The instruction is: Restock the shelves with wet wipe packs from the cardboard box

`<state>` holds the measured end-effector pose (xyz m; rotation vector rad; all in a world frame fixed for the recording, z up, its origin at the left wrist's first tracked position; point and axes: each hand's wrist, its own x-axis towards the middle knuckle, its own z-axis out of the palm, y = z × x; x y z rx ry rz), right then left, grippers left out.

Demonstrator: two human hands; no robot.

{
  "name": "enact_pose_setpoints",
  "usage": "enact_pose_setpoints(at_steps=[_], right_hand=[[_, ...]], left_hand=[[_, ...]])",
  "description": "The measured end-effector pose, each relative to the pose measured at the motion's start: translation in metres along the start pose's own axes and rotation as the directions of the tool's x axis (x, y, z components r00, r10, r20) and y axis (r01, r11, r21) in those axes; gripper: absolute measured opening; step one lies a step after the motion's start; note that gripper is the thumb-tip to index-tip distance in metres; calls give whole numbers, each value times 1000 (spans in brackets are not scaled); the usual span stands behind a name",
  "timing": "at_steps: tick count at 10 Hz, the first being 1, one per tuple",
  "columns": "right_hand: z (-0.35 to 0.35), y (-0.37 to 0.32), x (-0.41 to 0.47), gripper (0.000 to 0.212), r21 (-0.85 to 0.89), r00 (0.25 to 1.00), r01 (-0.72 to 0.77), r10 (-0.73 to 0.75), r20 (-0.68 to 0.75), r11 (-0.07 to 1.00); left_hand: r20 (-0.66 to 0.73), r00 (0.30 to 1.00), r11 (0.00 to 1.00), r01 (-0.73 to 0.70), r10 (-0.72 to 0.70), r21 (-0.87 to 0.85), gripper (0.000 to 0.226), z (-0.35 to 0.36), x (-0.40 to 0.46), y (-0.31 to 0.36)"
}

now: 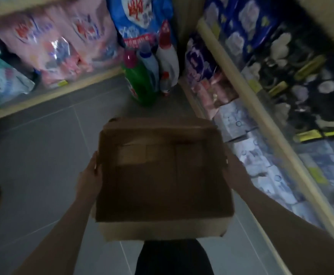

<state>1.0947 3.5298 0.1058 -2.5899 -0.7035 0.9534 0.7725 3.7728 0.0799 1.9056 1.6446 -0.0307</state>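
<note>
Here the shelves (241, 108) are running along the right, wet wipe packs (265, 175) nearest the right hand (234, 167). The cardboard box (162, 171), seemingly empty, is hanging between both hands, left hand (89, 175) fingers (97, 165) curling over its wall.

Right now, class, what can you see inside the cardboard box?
The cardboard box, held by the left hand and right hand, shows only its bare brown bottom; no packs visible. The near wall hides the nearest strip of the bottom.
</note>
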Motion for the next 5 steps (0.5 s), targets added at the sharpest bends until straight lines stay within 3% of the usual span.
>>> enact_pose_setpoints(at_steps=[3,4,5], right_hand=[[145,51,140,66,4,1000,-10,10,-23,1000],[170,59,161,72,50,1000,3,-2,-22,999],[168,61,160,81,50,996,28,-32,82,998]], left_hand=[[21,999,998,27,-28,55,47,131,114,-58],[18,998,998,58,-57,-4,47,148,126,-56],[26,999,999,46,-46,11,52,142,122,-42]])
